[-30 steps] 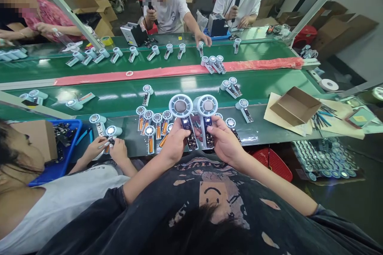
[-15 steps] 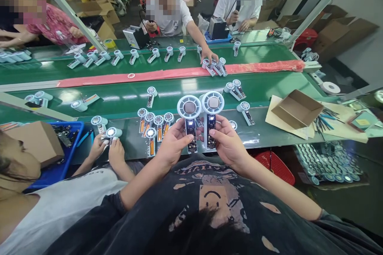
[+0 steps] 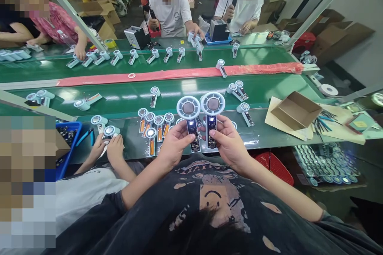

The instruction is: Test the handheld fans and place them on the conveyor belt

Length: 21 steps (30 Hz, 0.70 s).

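My left hand [image 3: 176, 143] is closed round the handle of a pale blue handheld fan [image 3: 188, 107], thumb on its bare circuit board. Beside it, a second handheld fan [image 3: 212, 103] is gripped by my right hand [image 3: 227, 137], the thumb pressing its board too. Both fans stand upright, heads close together, round fronts toward me, and a small white light glows on each board. Several fans with orange parts in their open handles [image 3: 152, 146] lie on the bench just left of my left hand. Another fan [image 3: 245, 113] rests to the right of my right hand.
A green conveyor [image 3: 119, 95] with scattered fans runs across, split by a red strip [image 3: 167, 72]. At right sit an open cardboard box [image 3: 296, 109] and black and blue wires [image 3: 324, 117]. At left, a co-worker's hands [image 3: 112, 147] hold a fan near a blue bin [image 3: 72, 137].
My hands have shifted slightly right with both fans still held. Across the line, a co-worker's hand has picked up fans from the red strip and drawn back; another reaches to the fans at far left.
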Available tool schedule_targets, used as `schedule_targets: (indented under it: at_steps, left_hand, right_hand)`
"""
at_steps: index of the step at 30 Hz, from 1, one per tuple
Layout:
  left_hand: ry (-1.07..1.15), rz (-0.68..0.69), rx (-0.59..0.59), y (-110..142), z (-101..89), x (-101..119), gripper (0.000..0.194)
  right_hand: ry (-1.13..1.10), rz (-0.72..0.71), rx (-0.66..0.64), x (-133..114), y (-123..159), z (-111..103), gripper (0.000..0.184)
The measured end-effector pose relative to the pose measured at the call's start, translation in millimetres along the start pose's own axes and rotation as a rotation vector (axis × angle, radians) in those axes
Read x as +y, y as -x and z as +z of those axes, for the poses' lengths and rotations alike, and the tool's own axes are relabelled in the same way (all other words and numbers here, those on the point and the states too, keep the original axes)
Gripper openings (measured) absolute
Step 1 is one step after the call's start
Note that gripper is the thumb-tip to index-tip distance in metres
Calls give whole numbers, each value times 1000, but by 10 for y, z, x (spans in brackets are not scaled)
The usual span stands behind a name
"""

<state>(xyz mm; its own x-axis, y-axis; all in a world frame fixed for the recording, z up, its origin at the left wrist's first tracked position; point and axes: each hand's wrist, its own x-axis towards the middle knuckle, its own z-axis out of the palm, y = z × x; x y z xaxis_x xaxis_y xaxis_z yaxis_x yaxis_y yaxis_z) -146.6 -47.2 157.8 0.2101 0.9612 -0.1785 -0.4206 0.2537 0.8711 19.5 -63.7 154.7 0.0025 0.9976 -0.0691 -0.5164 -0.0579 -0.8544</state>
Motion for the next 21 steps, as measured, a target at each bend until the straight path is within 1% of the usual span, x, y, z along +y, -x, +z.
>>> schedule_targets:
  at_steps: [5,11,21]
  left_hand:
    - [-7,17,-18,-3,3,-39,50]
    - [-13,15,-35,13,-9,-41,48]
    - [-13,20,-38,39,-11,-61,53]
  right_hand:
    - [-17,16,35,8,13,-8,48]
    - [-50,44,28,-2,36,2,50]
    - [-38,43,16,26,56,-12,52]
